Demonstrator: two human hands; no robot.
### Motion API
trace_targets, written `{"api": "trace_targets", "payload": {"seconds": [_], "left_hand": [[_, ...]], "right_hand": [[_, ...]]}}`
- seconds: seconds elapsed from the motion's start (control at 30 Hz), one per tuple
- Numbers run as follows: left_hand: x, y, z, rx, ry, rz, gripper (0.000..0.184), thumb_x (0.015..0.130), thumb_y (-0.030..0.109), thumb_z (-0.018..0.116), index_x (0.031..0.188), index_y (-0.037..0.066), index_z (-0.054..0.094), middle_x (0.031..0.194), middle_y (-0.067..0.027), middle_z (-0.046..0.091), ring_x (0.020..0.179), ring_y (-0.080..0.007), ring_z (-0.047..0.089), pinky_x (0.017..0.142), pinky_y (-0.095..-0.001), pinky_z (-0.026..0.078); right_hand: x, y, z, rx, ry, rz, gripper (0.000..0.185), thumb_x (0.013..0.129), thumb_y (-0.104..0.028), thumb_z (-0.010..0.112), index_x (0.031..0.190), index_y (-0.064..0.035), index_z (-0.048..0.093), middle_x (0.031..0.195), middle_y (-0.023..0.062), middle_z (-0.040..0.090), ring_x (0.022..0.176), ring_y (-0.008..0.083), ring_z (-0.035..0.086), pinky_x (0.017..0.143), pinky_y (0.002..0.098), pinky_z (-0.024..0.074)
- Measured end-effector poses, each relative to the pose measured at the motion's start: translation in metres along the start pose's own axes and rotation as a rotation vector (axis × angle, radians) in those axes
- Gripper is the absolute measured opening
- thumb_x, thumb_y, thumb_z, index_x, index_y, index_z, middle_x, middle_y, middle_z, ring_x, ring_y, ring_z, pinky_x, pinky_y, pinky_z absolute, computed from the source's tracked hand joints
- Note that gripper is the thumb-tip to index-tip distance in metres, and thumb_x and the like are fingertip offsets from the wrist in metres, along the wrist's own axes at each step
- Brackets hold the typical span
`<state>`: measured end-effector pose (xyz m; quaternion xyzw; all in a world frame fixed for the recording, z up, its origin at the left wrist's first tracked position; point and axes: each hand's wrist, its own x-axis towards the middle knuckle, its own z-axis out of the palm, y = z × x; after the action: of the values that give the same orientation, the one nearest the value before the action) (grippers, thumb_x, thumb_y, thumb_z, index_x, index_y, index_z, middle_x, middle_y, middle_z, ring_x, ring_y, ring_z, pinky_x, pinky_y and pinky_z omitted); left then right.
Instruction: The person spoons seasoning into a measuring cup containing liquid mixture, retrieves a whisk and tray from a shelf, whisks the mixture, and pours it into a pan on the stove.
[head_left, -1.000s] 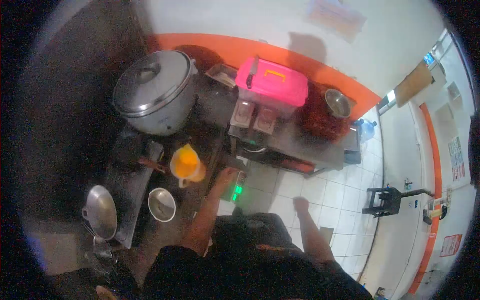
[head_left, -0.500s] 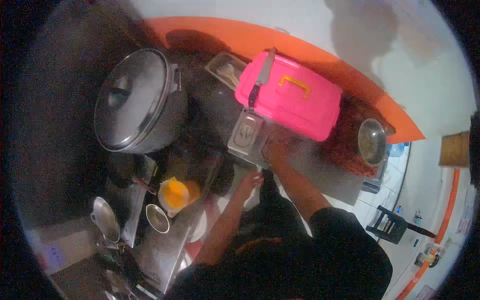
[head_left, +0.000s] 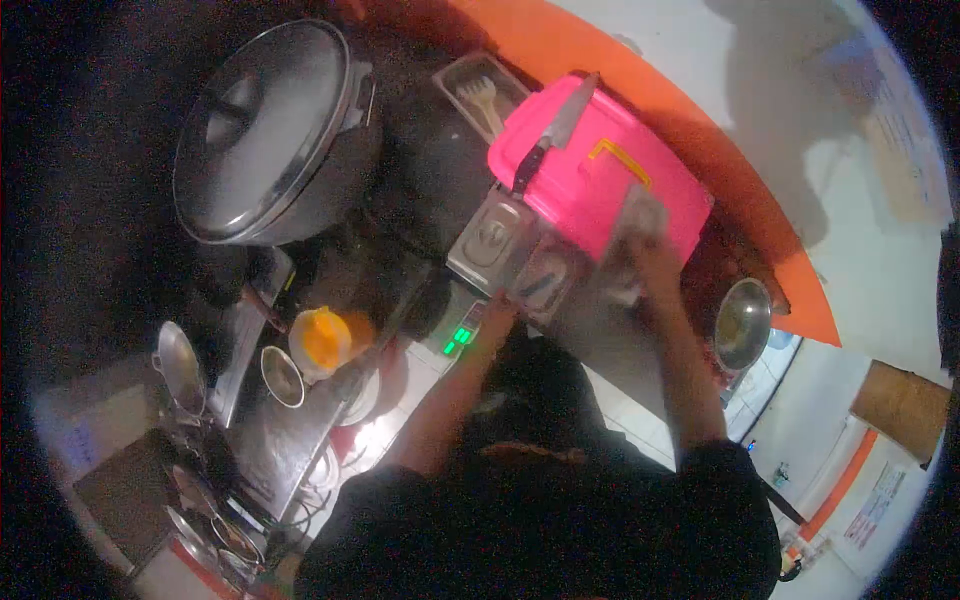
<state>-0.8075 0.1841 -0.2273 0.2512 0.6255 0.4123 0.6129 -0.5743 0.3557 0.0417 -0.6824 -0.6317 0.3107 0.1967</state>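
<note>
My right hand (head_left: 648, 255) is raised over the near right side of the pink lidded box (head_left: 655, 145), closed on a blurred greyish piece (head_left: 643, 212) whose kind I cannot make out. My left hand (head_left: 500, 315) is by the near edge of the small steel containers, its fingers dim and smeared. One steel container (head_left: 490, 240) has its lid on. Beside it, a second container (head_left: 548, 278) shows a reddish-brown area with a dark bar across it. A knife (head_left: 555, 135) with a black handle lies on the pink lid.
A big lidded pot (head_left: 275, 140) stands at the left. A wooden fork (head_left: 483, 105) lies in a tray behind. An orange-filled bowl (head_left: 322, 340), a small pan (head_left: 283, 377) and a green lit display (head_left: 459, 341) are nearer me. A metal bowl (head_left: 742, 325) stands right.
My right hand has moved up and right from the steel containers and now holds the greyish piece. My left hand stays near the containers' edge. The view has shifted, and the green display shows.
</note>
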Motion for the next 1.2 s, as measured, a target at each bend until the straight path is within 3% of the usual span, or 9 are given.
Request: {"api": "trace_targets", "payload": {"seconds": [0.13, 0.2, 0.3, 0.37, 0.4, 0.47, 0.57, 1.03, 1.2], "left_hand": [[-0.046, 0.051, -0.008, 0.067, 0.041, -0.046, 0.041, 0.079, 0.021, 0.061, 0.114, 0.002, 0.049, 0.098, -0.0154, 0.059, 0.084, -0.0264, 0.058, 0.075, -0.0371, 0.046], [-0.081, 0.070, -0.027, 0.621, 0.160, 0.128, 0.047, 0.079, 0.018, 0.063, 0.120, 0.002, 0.046, 0.100, -0.0153, 0.059, 0.089, -0.0235, 0.055, 0.080, -0.0356, 0.044], [-0.110, 0.038, -0.073, 0.174, 0.011, -0.086, 0.048, 0.085, 0.010, 0.059, 0.127, 0.002, 0.038, 0.115, -0.0117, 0.055, 0.108, -0.0208, 0.050, 0.092, -0.0328, 0.040], [-0.153, 0.044, -0.101, -0.129, 0.040, -0.067, 0.046, 0.085, 0.009, 0.058, 0.126, 0.002, 0.039, 0.115, -0.0109, 0.055, 0.108, -0.0200, 0.050, 0.093, -0.0332, 0.040], [-0.177, 0.053, -0.112, -0.413, 0.039, -0.036, 0.044, 0.085, 0.008, 0.058, 0.126, 0.003, 0.040, 0.116, -0.0101, 0.055, 0.109, -0.0193, 0.050, 0.094, -0.0336, 0.040], [-0.214, 0.069, -0.131, -0.410, 0.112, -0.005, 0.035, 0.085, 0.004, 0.056, 0.117, 0.003, 0.044, 0.109, -0.0108, 0.057, 0.100, -0.0196, 0.055, 0.088, -0.0332, 0.044], [-0.271, 0.111, -0.161, -0.354, 0.156, 0.072, 0.027, 0.085, 0.001, 0.055, 0.110, 0.003, 0.046, 0.102, -0.0111, 0.059, 0.091, -0.0191, 0.058, 0.082, -0.0326, 0.047], [-0.405, 0.106, -0.285, -0.347, 0.406, 0.153, 0.020, 0.086, 0.007, 0.056, 0.103, 0.000, 0.047, 0.097, -0.0089, 0.058, 0.088, -0.0157, 0.055, 0.080, -0.0291, 0.044], [-0.425, 0.090, -0.308, -0.524, 0.423, 0.253, 0.022, 0.087, 0.008, 0.054, 0.107, 0.001, 0.047, 0.099, -0.0087, 0.057, 0.092, -0.0161, 0.054, 0.082, -0.0301, 0.043]], "right_hand": [[0.093, 0.055, 0.002, -0.330, 0.028, -0.081, 0.041, 0.076, -0.040, 0.059, 0.090, -0.0016, 0.065, 0.084, 0.0205, 0.065, 0.076, 0.0381, 0.062, 0.067, 0.0451, 0.0483], [0.108, 0.046, 0.012, -0.457, 0.055, -0.024, 0.040, 0.076, -0.040, 0.059, 0.093, -0.0034, 0.066, 0.086, 0.0205, 0.064, 0.078, 0.0370, 0.062, 0.070, 0.0435, 0.0486], [0.065, -0.014, 0.012, -0.125, 0.312, -0.015, 0.034, 0.078, -0.033, 0.059, 0.094, -0.0036, 0.065, 0.084, 0.0182, 0.065, 0.077, 0.0334, 0.062, 0.071, 0.0402, 0.0490], [0.010, -0.076, 0.029, 0.191, 0.174, -0.096, 0.024, 0.080, -0.022, 0.059, 0.094, -0.0033, 0.065, 0.085, 0.0145, 0.066, 0.075, 0.0290, 0.063, 0.070, 0.0382, 0.0491], [-0.011, -0.068, 0.055, -0.077, 0.124, -0.361, 0.016, 0.080, -0.015, 0.059, 0.089, -0.0037, 0.065, 0.084, 0.0124, 0.066, 0.075, 0.0273, 0.062, 0.069, 0.0368, 0.0485], [-0.081, -0.099, 0.106, 0.265, -0.379, -0.593, 0.015, 0.075, -0.015, 0.063, 0.087, -0.0050, 0.065, 0.077, 0.0134, 0.062, 0.074, 0.0294, 0.059, 0.069, 0.0368, 0.0466], [-0.163, -0.149, 0.163, 0.075, -0.597, -0.754, 0.020, 0.069, -0.019, 0.068, 0.085, -0.0067, 0.067, 0.078, 0.0122, 0.060, 0.078, 0.0306, 0.058, 0.070, 0.0387, 0.0458], [-0.328, -0.279, 0.266, -0.206, -0.446, -0.959, 0.019, 0.063, -0.013, 0.070, 0.079, -0.0062, 0.063, 0.077, 0.0126, 0.057, 0.078, 0.0328, 0.055, 0.071, 0.0404, 0.0417], [-0.359, -0.303, 0.276, 0.007, -0.841, -0.863, 0.016, 0.069, -0.011, 0.068, 0.082, -0.0049, 0.060, 0.079, 0.0138, 0.059, 0.079, 0.0299, 0.058, 0.069, 0.0385, 0.0448]]}}
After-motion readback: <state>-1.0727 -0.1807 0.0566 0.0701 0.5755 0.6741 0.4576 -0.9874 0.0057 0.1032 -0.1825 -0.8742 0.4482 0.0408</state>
